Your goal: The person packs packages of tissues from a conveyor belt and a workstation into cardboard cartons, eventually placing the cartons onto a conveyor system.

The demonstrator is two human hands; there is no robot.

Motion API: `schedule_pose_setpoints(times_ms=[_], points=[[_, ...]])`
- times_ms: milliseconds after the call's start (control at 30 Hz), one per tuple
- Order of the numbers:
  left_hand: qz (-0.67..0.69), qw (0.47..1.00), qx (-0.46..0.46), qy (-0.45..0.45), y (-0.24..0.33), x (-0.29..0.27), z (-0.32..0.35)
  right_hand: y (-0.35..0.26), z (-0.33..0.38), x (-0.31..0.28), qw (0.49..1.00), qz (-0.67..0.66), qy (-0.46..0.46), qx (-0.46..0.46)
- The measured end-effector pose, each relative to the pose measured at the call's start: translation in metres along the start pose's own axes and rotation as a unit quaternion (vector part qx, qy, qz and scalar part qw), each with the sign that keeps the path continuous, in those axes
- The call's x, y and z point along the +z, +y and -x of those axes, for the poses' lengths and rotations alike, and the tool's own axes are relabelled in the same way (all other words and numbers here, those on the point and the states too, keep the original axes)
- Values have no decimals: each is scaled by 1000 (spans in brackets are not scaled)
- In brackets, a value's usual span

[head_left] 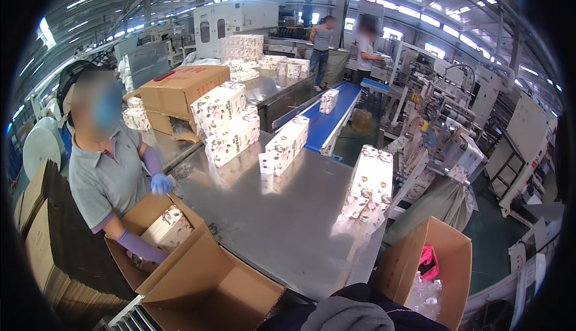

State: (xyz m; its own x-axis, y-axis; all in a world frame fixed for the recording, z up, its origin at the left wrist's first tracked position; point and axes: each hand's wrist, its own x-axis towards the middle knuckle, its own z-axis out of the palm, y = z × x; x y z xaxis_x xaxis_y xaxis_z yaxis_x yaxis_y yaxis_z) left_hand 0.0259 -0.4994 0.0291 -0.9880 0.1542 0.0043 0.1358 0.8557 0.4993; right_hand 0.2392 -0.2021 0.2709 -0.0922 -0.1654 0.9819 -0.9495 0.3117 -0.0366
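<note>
1. The wearer's own hands are out of view; only a dark sleeve (pixel 360 307) with a grey fold shows at the lower edge, so neither grip can be told.
2. Nearest that sleeve lies the steel surface (pixel 282 223), flat, brushed and reflective, with a straight front edge.
3. A long pack (pixel 367 190) of tissue in glossy floral wrap lies at the surface's right edge, partly overhanging it.
4. Just right of the sleeve stands an open brown carton (pixel 447 259), corrugated, with crumpled clear film and a pink item inside.
5. At the left, a co-worker in a grey polo and purple sleeves wears blue gloves; one gloved hand (pixel 161 183) rests at the surface's edge, the other arm reaches into a second open carton (pixel 198 277) holding a wrapped pack (pixel 171 228).
6. Further packs (pixel 231 127) lie stacked mid-surface, near a sealed box (pixel 180 88).
7. A blue belt (pixel 330 121) carries one pack towards the surface.
8. Two people stand at the far machines.
</note>
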Motion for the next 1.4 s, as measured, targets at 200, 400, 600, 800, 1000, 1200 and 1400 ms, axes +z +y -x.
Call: schedule_pose_setpoints(times_ms=[200,400,600,800,1000,1200,1400], points=[[-20,1000,10,16,-7,3,-2,-9,-4,2,995,-82,-18,53],[-16,1000,20,-4,5,0,-6,-1,-11,13,986,-148,1,74],[6,1000,28,4,5,-5,-3,16,0,53,949,-296,43,104],[171,985,-11,15,-42,29,-22,5,2,57,946,-286,78,131],[5,1000,10,22,-14,-3,-6,0,-13,65,957,-182,166,151],[23,999,38,-4,7,-5,-10,-8,-14,68,970,-147,166,103],[107,994,11,-3,-24,26,-31,11,-10,50,957,-268,100,52]])
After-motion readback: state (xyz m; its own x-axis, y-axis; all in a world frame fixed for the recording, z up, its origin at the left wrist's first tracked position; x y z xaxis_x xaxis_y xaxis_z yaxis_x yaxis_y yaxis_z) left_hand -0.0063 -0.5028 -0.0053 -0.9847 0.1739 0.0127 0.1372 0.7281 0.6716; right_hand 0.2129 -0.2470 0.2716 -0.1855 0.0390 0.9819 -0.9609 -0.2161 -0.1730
